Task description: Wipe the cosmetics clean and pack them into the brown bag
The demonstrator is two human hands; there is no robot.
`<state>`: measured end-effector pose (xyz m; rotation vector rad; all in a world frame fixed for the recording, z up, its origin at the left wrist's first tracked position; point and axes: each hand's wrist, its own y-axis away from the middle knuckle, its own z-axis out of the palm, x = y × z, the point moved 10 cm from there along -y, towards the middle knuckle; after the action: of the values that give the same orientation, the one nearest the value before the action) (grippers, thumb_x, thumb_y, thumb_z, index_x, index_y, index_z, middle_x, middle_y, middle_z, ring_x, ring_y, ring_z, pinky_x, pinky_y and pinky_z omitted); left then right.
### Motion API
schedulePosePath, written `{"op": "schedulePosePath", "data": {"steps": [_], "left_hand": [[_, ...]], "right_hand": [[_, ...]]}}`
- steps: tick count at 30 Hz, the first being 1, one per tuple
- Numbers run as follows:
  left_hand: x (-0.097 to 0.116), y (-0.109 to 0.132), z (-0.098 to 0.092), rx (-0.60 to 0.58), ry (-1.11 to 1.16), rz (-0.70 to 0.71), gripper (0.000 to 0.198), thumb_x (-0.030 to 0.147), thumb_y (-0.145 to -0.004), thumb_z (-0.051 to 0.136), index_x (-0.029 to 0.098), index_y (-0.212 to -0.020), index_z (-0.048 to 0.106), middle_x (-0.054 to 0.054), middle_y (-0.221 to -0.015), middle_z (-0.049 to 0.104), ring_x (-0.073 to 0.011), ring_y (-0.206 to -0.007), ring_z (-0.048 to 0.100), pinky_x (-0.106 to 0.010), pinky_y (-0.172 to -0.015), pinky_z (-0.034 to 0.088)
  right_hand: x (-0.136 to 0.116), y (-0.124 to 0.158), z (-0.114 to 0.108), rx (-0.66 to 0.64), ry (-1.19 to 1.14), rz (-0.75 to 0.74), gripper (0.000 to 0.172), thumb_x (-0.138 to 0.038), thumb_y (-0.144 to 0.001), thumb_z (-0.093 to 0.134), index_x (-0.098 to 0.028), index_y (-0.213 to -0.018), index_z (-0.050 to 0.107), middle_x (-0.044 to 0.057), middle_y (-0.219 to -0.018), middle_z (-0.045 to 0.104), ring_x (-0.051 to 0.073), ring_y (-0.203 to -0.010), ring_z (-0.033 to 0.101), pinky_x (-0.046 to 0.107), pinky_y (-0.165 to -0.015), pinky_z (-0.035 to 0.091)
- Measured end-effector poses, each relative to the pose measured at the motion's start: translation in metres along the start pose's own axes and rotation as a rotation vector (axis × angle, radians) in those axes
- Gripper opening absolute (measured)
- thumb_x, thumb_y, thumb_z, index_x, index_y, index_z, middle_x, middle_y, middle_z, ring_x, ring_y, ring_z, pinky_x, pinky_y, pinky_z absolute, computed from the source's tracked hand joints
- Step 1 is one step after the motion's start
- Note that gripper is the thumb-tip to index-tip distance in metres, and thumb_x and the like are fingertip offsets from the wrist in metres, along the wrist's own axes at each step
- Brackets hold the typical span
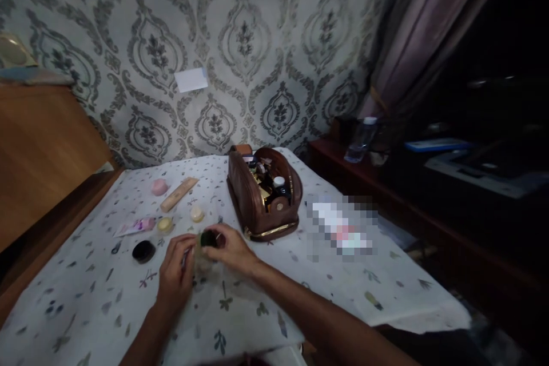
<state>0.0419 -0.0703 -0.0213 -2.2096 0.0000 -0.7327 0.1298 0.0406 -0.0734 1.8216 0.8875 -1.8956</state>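
Note:
My left hand (175, 274) and my right hand (231, 249) meet over a table covered with a white leaf-print cloth (98, 297). Between them is a small clear container with a dark round cap (208, 238). My right hand's fingers pinch the dark cap. The fingers of my left hand curl round the clear body below it, which is hard to make out. An open brown leather toiletry bag (257, 197) full of small bottles stands just beyond my right hand.
Left of my hands lie a black round lid (143, 251), two small cream jars (165, 224), a pink tube (135, 226), a pink round puff (159, 186) and a wooden comb (179, 194). A dark side bench with a plastic bottle (360, 140) stands at right.

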Motion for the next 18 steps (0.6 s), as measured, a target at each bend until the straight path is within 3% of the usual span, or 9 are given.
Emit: {"op": "schedulePosePath", "data": {"steps": [5, 8, 11, 13, 15, 18], "left_hand": [[-0.044, -0.001, 0.007, -0.043, 0.210, -0.427, 0.031, 0.048, -0.088, 0.050, 0.021, -0.094, 0.062, -0.004, -0.087, 0.067, -0.0202, -0.080, 0.065, -0.030, -0.069, 0.053], [-0.049, -0.001, 0.025, -0.145, 0.389, -0.568, 0.037, 0.055, -0.082, 0.056, 0.020, -0.094, 0.062, -0.004, -0.086, 0.068, -0.0217, -0.075, 0.066, -0.031, -0.064, 0.054], [-0.015, -0.012, 0.051, -0.345, 0.475, -0.457, 0.037, 0.051, -0.080, 0.061, 0.021, -0.101, 0.063, -0.005, -0.088, 0.069, -0.0234, -0.078, 0.066, -0.033, -0.068, 0.056], [0.015, -0.023, 0.067, -0.420, 0.434, -0.357, 0.032, 0.045, -0.088, 0.052, 0.023, -0.110, 0.063, -0.003, -0.080, 0.068, -0.0198, -0.071, 0.064, -0.030, -0.065, 0.055], [0.054, -0.032, 0.092, -0.568, 0.407, -0.204, 0.038, 0.039, -0.092, 0.047, 0.025, -0.126, 0.057, 0.000, -0.072, 0.066, -0.0156, -0.058, 0.061, -0.026, -0.056, 0.052], [0.091, -0.040, 0.129, -0.709, 0.330, -0.065, 0.058, 0.031, -0.094, 0.043, 0.023, -0.149, 0.028, -0.003, -0.083, 0.071, -0.0159, -0.069, 0.067, -0.026, -0.066, 0.055]], "right_hand": [[-0.024, 0.015, 0.015, -0.223, 0.075, -0.066, 0.044, -0.032, -0.063, 0.081, -0.022, -0.106, 0.072, 0.002, -0.093, 0.059, 0.015, -0.077, 0.055, 0.027, -0.071, 0.045], [-0.056, 0.028, 0.003, -0.312, 0.008, -0.143, 0.048, -0.033, -0.068, 0.078, -0.024, -0.114, 0.069, 0.003, -0.100, 0.059, 0.016, -0.082, 0.057, 0.026, -0.073, 0.047], [-0.093, 0.037, -0.033, -0.322, 0.019, -0.181, 0.048, -0.031, -0.074, 0.075, -0.025, -0.121, 0.065, 0.004, -0.102, 0.060, 0.016, -0.084, 0.058, 0.028, -0.075, 0.049], [-0.116, 0.036, -0.075, -0.184, 0.010, -0.179, 0.046, -0.030, -0.075, 0.075, -0.026, -0.120, 0.065, 0.005, -0.105, 0.060, 0.018, -0.088, 0.060, 0.031, -0.079, 0.050], [-0.134, 0.032, -0.125, 0.042, -0.004, -0.165, 0.044, -0.032, -0.078, 0.073, -0.026, -0.120, 0.064, 0.006, -0.111, 0.062, 0.020, -0.094, 0.061, 0.033, -0.080, 0.051], [-0.153, 0.027, -0.180, 0.268, 0.062, -0.193, 0.043, -0.037, -0.079, 0.072, -0.024, -0.120, 0.063, 0.007, -0.111, 0.065, 0.022, -0.096, 0.063, 0.034, -0.079, 0.054]]}}
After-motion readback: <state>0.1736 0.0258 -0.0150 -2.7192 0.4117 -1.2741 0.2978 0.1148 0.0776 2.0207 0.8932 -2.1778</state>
